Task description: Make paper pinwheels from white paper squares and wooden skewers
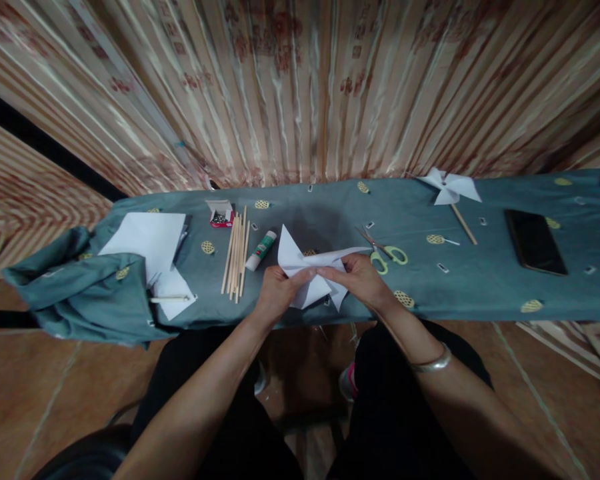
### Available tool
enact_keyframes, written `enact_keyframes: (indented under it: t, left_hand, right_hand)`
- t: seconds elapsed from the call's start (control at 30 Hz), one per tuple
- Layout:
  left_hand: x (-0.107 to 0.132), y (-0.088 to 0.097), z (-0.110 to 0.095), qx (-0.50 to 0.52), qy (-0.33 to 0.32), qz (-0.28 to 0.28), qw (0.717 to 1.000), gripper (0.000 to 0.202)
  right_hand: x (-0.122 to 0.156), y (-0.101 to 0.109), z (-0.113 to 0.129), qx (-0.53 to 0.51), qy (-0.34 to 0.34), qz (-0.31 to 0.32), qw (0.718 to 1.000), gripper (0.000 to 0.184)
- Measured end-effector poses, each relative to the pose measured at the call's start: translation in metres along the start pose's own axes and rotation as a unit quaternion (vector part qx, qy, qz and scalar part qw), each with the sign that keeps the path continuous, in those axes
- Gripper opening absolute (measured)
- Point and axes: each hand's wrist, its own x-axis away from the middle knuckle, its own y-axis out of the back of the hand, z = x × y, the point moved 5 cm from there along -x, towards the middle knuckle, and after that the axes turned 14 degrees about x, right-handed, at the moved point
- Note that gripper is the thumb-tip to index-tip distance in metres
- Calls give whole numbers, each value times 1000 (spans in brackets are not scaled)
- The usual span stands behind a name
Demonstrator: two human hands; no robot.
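A white paper pinwheel [310, 290] is held between both hands above the front of the cloth-covered table, its pointed blades spreading out around the fingers. My left hand [277, 291] grips its left side, thumb pressed at the centre. From the other side my right hand [360, 279] pinches it, the two thumbs meeting at the middle. Just left of the paper lies a glue stick [261, 251] with a green label. Scissors [383, 253] with yellow-green handles rest close behind my right hand. Fingers under the paper are hidden.
Several wooden sticks [237, 257] lie by an open small red box [221, 215] of metal pieces. White paper sheets [145, 237] sit at the left beside bunched cloth [95, 287]. Rightward are a pinwheel on a stick [450, 188] and a black phone [535, 241]. A curtain [300, 93] hangs behind.
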Motion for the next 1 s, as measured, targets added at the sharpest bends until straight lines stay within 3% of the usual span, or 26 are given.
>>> enact_keyframes:
  t: [0.47,1.0]
  left_hand:
    - [-9,-3,2,-62,-17,33,997,35]
    - [-17,-7,1,-90,-35,3,995,24]
  right_hand:
    - [-3,1,-17,-35,-36,-4,999,34]
    - [-10,-2,-20,-88,-4,-12,996,30]
